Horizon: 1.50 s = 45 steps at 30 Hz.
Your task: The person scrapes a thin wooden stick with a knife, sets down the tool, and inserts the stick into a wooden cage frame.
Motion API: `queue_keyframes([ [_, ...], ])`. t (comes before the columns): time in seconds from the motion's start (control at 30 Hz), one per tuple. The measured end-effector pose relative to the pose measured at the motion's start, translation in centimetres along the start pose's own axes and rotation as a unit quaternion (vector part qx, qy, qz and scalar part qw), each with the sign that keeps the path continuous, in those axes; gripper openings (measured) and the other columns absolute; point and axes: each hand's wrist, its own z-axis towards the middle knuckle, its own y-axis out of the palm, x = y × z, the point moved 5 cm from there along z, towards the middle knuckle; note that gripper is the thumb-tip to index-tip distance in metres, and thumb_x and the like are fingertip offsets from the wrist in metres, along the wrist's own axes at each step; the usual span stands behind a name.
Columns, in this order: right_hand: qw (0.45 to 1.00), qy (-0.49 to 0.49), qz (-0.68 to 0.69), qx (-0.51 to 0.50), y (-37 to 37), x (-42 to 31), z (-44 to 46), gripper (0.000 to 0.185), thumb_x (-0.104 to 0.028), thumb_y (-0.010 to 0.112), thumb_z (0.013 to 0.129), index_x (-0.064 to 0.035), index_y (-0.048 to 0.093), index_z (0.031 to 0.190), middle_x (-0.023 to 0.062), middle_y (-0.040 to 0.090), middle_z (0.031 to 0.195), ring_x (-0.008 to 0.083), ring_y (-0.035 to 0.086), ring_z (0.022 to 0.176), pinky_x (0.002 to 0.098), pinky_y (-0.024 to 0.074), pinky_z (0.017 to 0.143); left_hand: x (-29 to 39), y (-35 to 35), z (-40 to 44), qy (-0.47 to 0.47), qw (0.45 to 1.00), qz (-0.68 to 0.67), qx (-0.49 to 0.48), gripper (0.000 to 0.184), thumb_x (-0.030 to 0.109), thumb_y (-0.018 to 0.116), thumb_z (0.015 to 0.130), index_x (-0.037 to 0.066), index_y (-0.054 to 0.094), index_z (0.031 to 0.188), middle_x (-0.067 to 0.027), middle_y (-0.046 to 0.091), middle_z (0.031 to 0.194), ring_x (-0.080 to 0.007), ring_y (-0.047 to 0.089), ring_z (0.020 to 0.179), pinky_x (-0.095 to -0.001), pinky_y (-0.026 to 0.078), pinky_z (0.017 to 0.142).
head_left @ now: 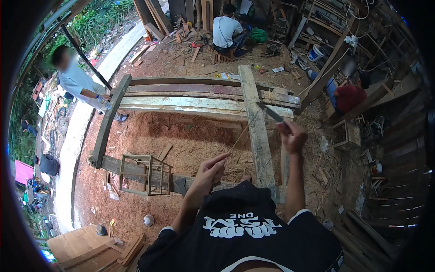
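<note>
My right hand point(293, 137) is closed around the handle of a knife. The knife's dark blade point(270, 112) points up and left, over a long upright-running plank point(255, 120). Lower and to the left, my left hand point(211, 172) pinches a thin wooden strip point(239, 139). The strip slants up and right from my fingers toward the plank and the blade; whether it touches either I cannot tell. Beyond my hands, long boards point(181, 102) lie crosswise, running under the plank.
A small wooden frame point(147, 174) stands left on a beam. A person point(77, 79) stands at the boards' left end. Another person point(225, 34) squats at the back, and one in red point(350, 97) sits right. Shavings cover the floor point(149, 136).
</note>
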Motion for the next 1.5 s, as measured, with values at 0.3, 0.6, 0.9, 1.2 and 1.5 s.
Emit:
queue_keyframes([
  [0.3, 0.999, 0.003, -0.010, -0.031, 0.5, -2.4, -2.2, 0.038, -0.046, 0.075, 0.087, -0.0077, 0.072, 0.089, 0.0051, 0.066, 0.067, 0.0223, 0.065, 0.058, 0.0336, 0.0474, 0.053, 0.0, -0.8, 1.1, 0.009, 0.998, -0.045, 0.053, 0.047, 0.018, 0.052, 0.105, 0.007, 0.044, 0.150, 0.0027, 0.050, 0.078, -0.0018, 0.030, 0.053, -0.0186, 0.025, 0.046],
  [0.6, 0.995, -0.024, 0.037, -0.088, 1.8, -4.3, -3.6, 0.038, -0.044, 0.076, 0.086, -0.0063, 0.073, 0.091, 0.0065, 0.070, 0.072, 0.0233, 0.069, 0.064, 0.0346, 0.0510, 0.060, 0.2, 0.6, 2.0, 0.021, 0.998, -0.046, 0.035, 0.050, 0.017, 0.052, 0.104, 0.007, 0.040, 0.152, 0.0023, 0.049, 0.078, -0.0021, 0.031, 0.056, -0.0177, 0.026, 0.048],
  [0.9, 0.991, 0.076, 0.093, -0.062, 3.3, -4.2, -4.6, 0.044, -0.049, 0.071, 0.090, -0.0046, 0.073, 0.090, 0.0083, 0.068, 0.068, 0.0223, 0.068, 0.060, 0.0343, 0.0503, 0.056, 1.6, 1.6, 2.1, 0.070, 0.994, -0.079, 0.040, 0.050, 0.012, 0.050, 0.104, 0.007, 0.038, 0.153, 0.0034, 0.045, 0.079, -0.0029, 0.033, 0.061, -0.0176, 0.026, 0.050],
  [1.2, 0.966, 0.022, 0.205, -0.154, 4.0, -8.0, -5.2, 0.034, -0.036, 0.077, 0.088, -0.0026, 0.072, 0.093, 0.0070, 0.065, 0.067, 0.0145, 0.064, 0.059, 0.0294, 0.0478, 0.054, 1.1, 1.4, 2.5, 0.066, 0.996, -0.046, 0.048, 0.052, 0.012, 0.049, 0.105, 0.004, 0.035, 0.153, 0.0049, 0.040, 0.076, -0.0030, 0.032, 0.059, -0.0187, 0.025, 0.050],
  [1.5, 0.965, -0.128, 0.151, -0.171, 4.6, -10.1, -4.0, 0.034, -0.038, 0.084, 0.079, -0.0063, 0.074, 0.090, 0.0051, 0.068, 0.068, 0.0212, 0.065, 0.057, 0.0330, 0.0499, 0.057, 0.5, 1.4, 1.6, 0.074, 0.997, -0.011, 0.028, 0.048, 0.016, 0.051, 0.105, 0.003, 0.040, 0.150, 0.0088, 0.034, 0.071, -0.0009, 0.029, 0.056, -0.0192, 0.023, 0.048],
])
